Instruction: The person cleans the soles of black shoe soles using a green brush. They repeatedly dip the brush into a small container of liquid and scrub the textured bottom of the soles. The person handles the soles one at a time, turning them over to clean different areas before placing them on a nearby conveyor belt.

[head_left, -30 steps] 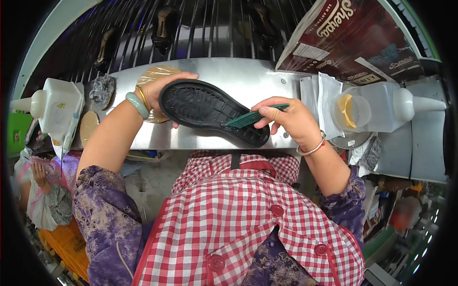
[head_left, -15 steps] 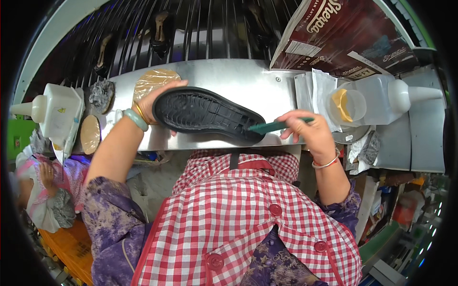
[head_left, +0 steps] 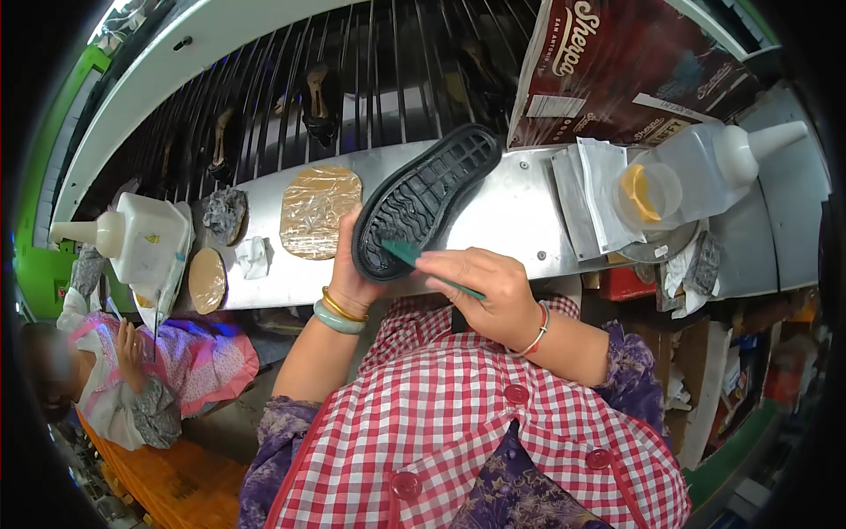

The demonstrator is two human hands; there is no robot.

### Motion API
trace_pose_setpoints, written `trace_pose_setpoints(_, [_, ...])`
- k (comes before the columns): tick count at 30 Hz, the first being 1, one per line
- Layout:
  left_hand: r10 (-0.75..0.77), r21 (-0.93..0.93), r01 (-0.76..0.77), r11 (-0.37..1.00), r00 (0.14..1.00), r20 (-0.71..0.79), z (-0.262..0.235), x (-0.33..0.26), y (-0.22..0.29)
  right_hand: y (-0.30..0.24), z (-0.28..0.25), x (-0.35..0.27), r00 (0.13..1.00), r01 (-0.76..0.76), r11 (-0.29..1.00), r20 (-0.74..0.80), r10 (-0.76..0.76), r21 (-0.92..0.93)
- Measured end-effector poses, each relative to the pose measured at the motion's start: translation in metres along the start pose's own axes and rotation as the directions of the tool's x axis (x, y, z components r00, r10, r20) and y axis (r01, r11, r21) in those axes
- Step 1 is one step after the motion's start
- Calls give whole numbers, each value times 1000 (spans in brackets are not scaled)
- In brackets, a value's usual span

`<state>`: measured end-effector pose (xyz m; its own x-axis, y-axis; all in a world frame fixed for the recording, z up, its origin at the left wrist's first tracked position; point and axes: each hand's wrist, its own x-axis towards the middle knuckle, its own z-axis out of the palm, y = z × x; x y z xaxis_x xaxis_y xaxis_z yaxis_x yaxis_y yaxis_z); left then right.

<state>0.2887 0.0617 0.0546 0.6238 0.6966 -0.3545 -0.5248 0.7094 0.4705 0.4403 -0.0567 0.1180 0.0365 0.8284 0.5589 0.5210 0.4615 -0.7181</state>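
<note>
My left hand [head_left: 348,269] grips a black shoe sole [head_left: 421,189] by its lower left edge, with the ridged inner side turned up. The sole is tilted, one end far and to the right, over the metal shelf [head_left: 493,220]. In my right hand [head_left: 486,284] is a slim green brush [head_left: 403,251], its tip inside the near end of the sole; bristles cannot be made out against the black. Just left of the sole lies a brown oval pad [head_left: 319,212] under clear film.
A white bottle [head_left: 148,234], a smaller brown pad [head_left: 207,280] and a grey crumpled lump [head_left: 226,216] sit left. On the right are a clear cup [head_left: 661,189], a spouted bottle [head_left: 705,159] and a dark red carton [head_left: 608,79]. Black rods [head_left: 264,115] run beyond the shelf. A person [head_left: 132,370] is at far left.
The sole has been swung from lying nearly level to a steep slant, its right end now far. The brush has moved left, from that end to the other. The whole view has shifted.
</note>
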Motion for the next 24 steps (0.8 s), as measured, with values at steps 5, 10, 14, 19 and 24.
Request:
trace_pose_setpoints(5, [-140,17,142,990,936,323,8,-21,1,-7,-21,4,883,-354,783,-91,460,511])
trace_pose_setpoints(10, [-42,131,9,991,968,248,12,-30,-20,4,-37,14,804,-229,802,-358,475,551])
trace_pose_setpoints(14, [68,246,-123,961,973,221,25,-35,-18,16,-18,7,870,-181,977,-446,211,109])
trace_pose_setpoints(19, [233,387,-288,876,955,184,27,-38,-20,20,-34,-13,874,-236,972,-438,210,-7])
trace_pose_setpoints(24, [396,540,-496,680,868,299,30,-35,-27,14,-29,-11,881,-197,978,-426,206,65])
